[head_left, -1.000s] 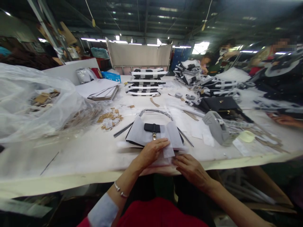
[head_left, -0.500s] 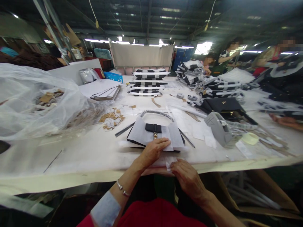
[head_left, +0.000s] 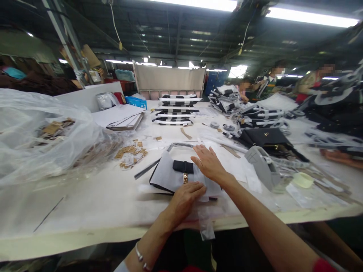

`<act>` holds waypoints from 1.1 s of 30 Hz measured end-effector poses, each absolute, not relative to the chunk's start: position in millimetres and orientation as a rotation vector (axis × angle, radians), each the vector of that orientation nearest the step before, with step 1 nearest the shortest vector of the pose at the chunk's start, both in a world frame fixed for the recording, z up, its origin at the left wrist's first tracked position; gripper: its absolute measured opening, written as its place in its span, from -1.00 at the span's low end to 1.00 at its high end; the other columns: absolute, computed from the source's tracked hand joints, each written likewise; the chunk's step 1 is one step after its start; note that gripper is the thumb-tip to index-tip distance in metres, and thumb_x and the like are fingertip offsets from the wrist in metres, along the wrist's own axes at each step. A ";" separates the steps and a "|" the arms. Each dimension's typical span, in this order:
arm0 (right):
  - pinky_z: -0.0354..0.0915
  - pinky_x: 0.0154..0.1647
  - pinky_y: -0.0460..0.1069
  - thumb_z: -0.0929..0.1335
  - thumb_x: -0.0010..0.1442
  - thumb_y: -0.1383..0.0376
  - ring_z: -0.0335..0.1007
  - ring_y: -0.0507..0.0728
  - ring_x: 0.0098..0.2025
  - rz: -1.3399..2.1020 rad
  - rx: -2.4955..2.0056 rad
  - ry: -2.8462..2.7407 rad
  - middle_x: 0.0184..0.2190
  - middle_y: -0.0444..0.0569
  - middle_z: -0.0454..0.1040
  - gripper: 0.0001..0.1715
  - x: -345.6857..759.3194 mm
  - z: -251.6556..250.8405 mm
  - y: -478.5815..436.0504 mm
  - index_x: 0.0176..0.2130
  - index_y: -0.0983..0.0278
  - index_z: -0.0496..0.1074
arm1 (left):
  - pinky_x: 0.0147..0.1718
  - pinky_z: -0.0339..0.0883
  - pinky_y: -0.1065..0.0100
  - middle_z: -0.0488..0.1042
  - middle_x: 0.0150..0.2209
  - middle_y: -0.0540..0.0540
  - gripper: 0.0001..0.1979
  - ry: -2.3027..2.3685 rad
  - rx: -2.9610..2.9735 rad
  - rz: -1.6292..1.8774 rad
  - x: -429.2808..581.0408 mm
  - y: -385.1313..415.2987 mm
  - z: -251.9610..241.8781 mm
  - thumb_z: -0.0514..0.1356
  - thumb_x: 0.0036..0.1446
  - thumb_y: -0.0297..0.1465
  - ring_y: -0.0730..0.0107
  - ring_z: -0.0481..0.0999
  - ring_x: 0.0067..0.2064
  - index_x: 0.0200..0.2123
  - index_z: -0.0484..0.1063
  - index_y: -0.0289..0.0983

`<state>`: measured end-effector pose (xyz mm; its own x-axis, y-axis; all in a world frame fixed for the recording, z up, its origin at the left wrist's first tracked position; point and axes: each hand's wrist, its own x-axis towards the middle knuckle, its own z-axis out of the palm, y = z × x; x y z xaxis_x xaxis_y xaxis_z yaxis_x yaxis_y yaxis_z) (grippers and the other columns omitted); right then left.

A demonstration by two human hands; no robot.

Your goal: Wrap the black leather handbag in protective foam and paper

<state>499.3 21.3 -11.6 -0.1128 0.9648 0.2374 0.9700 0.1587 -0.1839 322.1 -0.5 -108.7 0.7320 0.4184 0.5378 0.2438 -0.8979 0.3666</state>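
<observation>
A black handbag [head_left: 170,177] wrapped in white paper lies flat near the table's front edge, its black strap and gold clasp [head_left: 185,176] showing. My left hand [head_left: 185,198] rests on the bag's near edge, fingers curled down onto the paper. My right hand [head_left: 208,163] lies flat and open on the paper over the bag's right side, fingers stretched toward the handle [head_left: 181,145]. A clear plastic strip [head_left: 206,226] hangs off the table edge below my left hand.
A big clear plastic bag [head_left: 42,136] of cardboard pieces fills the left. Loose brown tags [head_left: 130,154], stacked wrapped bags [head_left: 174,109], a black bag [head_left: 265,136] and a grey tape dispenser [head_left: 262,164] lie around. Other people work at the far right.
My right hand has left the table's near edge and reached forward onto the bag's right side. The left hand stays on the bag. The camera has tilted slightly.
</observation>
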 end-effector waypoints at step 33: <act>0.26 0.25 0.24 0.32 0.29 0.29 0.52 0.16 -0.01 0.093 -1.219 -2.139 -0.08 -0.04 0.60 -0.82 530.0 -89.1 -55.2 -0.22 0.16 0.56 | -0.04 0.34 0.28 0.51 -0.16 -0.05 -0.80 0.738 2.341 0.703 316.2 -7.2 -81.6 0.06 0.22 -0.53 0.28 0.51 -0.11 -0.11 0.31 -0.21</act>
